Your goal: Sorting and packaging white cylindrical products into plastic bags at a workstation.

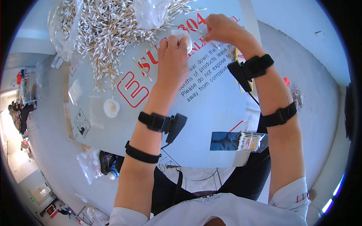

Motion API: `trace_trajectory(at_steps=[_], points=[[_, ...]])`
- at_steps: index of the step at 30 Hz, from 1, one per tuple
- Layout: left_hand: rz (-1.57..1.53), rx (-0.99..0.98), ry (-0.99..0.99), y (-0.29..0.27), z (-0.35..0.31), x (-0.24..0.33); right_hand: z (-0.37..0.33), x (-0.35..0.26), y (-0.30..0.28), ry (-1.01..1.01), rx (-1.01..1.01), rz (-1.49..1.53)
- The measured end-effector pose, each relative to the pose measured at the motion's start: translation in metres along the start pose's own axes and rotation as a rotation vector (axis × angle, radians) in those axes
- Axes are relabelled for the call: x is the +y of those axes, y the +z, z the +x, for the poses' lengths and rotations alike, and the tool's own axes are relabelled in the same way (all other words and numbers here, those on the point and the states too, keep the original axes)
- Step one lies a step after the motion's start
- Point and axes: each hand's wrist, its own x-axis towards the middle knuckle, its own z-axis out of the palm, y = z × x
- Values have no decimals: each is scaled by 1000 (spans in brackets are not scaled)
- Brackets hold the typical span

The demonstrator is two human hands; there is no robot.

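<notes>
My left hand (pixel 173 56) is closed round a small white plastic cup (pixel 186 38) above the printed table sheet, near the edge of the pile. To its right my right hand (pixel 225 30) has its fingers curled down and pinched together; what they hold, if anything, is hidden. A loose cotton swab (pixel 215 45) lies just below that hand. The big heap of cotton swabs (pixel 109 34), white-tipped with pale sticks, spreads over the far left of the table. Several stray swabs (pixel 142 67) lie between the heap and my left wrist.
Clear plastic bags (pixel 151 13) lie on and beside the heap. Another white cup (pixel 111 108) stands at the table's left. A packet of swabs (pixel 249 142) rests at the near right edge. Yellow packaging (pixel 240 56) lies by my right wrist. Black straps with small devices circle both forearms.
</notes>
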Motion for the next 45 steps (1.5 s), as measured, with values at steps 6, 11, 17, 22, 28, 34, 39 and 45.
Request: trace_trajectory(at_steps=[6, 11, 17, 22, 28, 34, 39, 45], points=[[-219, 104, 275, 28, 28, 2, 17, 25, 31, -75, 305, 142], [-281, -141, 426, 19, -1, 22, 17, 43, 31, -159, 327, 212], [-345, -282, 553, -13, -65, 44, -28, 29, 11, -251, 342, 162], [-515, -369, 526, -45, -140, 66, -106, 35, -17, -134, 200, 293], [-783, -60, 110, -19, -109, 66, -222, 13, -1, 53, 459, 674], [-592, -217, 303, -4, -77, 80, -312, -2, 28, 285, 624, 978], [-573, -394, 493, -44, -159, 93, -352, -2, 47, 343, 724, 1154], [-707, -583, 491, -98, -261, 99, -369, -5, 69, 449, 798, 1262]])
